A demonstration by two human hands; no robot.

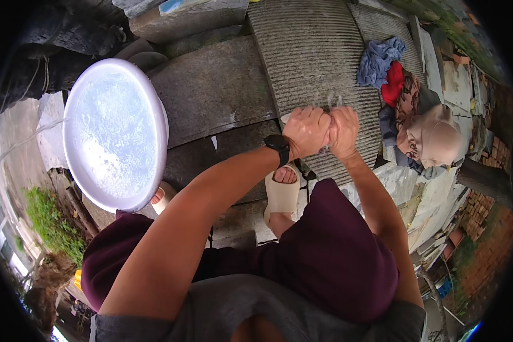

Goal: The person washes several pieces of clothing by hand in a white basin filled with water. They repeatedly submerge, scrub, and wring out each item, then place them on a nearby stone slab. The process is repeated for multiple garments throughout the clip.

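Note:
My left hand (pixel 306 131), with a dark watch on its wrist, and my right hand (pixel 343 130) are clenched side by side over a ribbed stone slab (pixel 312 55). Between them they grip a wet cloth (pixel 285 118); only a pale edge shows past my left fist, and the fingers hide the rest. Water drips and splashes around both fists. Beyond my right hand lies a heap of garments: a blue-grey one (pixel 378 64), a red one (pixel 393 83), a brown patterned one (pixel 409 94) and a beige one (pixel 436 134).
To the left stands a pale round basin (pixel 164 128) full of frothy water, with a stream of water (pixel 30 137) running into it. Flat stone slabs (pixel 213 85) lie between basin and ribbed slab. Green plants (pixel 53 222) grow at the lower left. Stacked bricks (pixel 479 213) are at the right.

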